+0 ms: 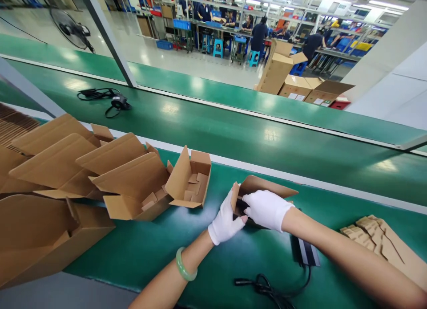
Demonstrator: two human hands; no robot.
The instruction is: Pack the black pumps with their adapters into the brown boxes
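"What lies nearest?"
"A black cable (267, 289), loosely looped on the glossy green tabletop (196, 244). It runs to a black-and-grey rectangular block (307, 253), close to the right forearm."
"And the hands?"
"The white-gloved left hand (227, 219), below a pale green bangle (184, 264), steadies an open brown cardboard box (271, 184). Its fingers press on the left end, thumb set apart at the near edge."
"The other one?"
"The white-gloved right hand (268, 209) reaches into that box, fingers bent at a black object (240, 205) inside. Whether they pinch it, I cannot tell; the hand hides the contact."
"What's to either side?"
"Flat, notched brown cardboard pieces (383, 242) lie stacked on the right; open brown cardboard boxes (133, 182) crowd the left."
"Farther off?"
"Past a white rail, a black corded device (119, 102) lies on a long green surface (213, 115). Beyond stand tall brown cartons (276, 71), a dark round fan (70, 29) and, farthest, co-workers (259, 34) along benches with blue stools (218, 47)."
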